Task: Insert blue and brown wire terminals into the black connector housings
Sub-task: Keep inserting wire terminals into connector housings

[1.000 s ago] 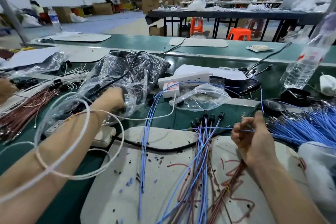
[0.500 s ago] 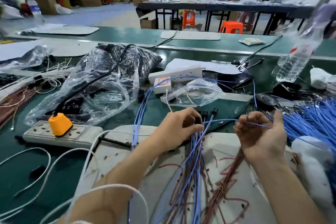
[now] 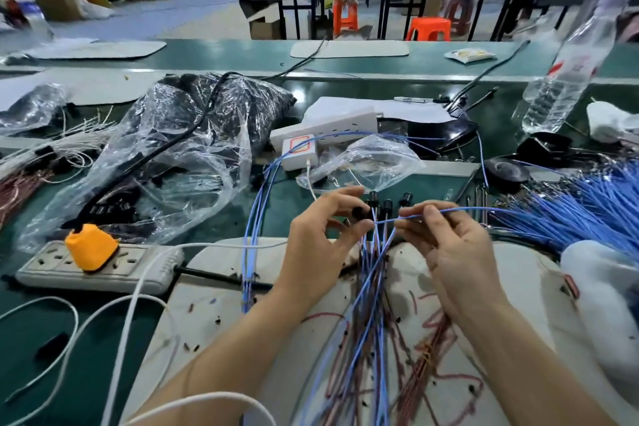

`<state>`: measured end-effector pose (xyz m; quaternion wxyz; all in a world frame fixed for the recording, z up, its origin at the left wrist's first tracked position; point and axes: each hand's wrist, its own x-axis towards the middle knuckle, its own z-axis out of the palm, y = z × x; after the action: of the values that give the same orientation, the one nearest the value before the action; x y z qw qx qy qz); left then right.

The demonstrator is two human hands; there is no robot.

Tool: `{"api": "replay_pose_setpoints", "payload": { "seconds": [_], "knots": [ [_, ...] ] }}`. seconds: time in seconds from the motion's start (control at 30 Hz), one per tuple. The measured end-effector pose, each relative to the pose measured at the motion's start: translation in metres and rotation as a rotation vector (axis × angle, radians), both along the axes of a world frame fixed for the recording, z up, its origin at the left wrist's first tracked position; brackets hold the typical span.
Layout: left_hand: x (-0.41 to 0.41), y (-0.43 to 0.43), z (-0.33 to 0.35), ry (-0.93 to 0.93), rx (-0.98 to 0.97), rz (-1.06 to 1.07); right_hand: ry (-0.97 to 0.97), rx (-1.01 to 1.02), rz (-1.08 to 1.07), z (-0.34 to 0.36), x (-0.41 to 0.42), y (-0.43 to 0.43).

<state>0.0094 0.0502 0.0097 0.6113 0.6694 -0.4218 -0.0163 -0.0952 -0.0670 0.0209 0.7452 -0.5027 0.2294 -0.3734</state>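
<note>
Left hand nearer (pinching black housing), right hand pinching blue wire

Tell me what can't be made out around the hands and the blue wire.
All in the head view.
Whether the terminal of the blue wire sits in the black housing: too small, and fingertips of the left hand cover it.
Contents of the large clear bag: crumpled plastic glares.
Label of the bottle: blurred.
Extent of the blue wire pile: cut by the right edge.

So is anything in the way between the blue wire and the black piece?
Nothing visible. The right hand holds the wire with its end right beside the housing pinched in the left hand.
</note>
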Motion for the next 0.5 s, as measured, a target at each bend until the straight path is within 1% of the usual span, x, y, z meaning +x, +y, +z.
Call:
{"api": "replay_pose_setpoints", "payload": {
  "seconds": [0.1, 0.2, 0.33, 0.5],
  "knots": [
    [0.0, -0.001, -0.001, -0.094, 0.019, 0.049, -0.009, -0.335, -0.133, 0.006, -0.005, 0.002],
    [-0.002, -0.001, -0.001, -0.138, 0.049, 0.068, -0.02, -0.608, -0.18, 0.01, -0.007, 0.013],
    [-0.002, 0.0, 0.0, -0.114, 0.075, 0.084, -0.035, -0.773, -0.228, 0.008, -0.009, 0.023],
    [-0.003, 0.0, 0.001, -0.128, 0.087, 0.091, -0.071, -0.85, -0.262, 0.008, -0.011, 0.024]
  ]
}}
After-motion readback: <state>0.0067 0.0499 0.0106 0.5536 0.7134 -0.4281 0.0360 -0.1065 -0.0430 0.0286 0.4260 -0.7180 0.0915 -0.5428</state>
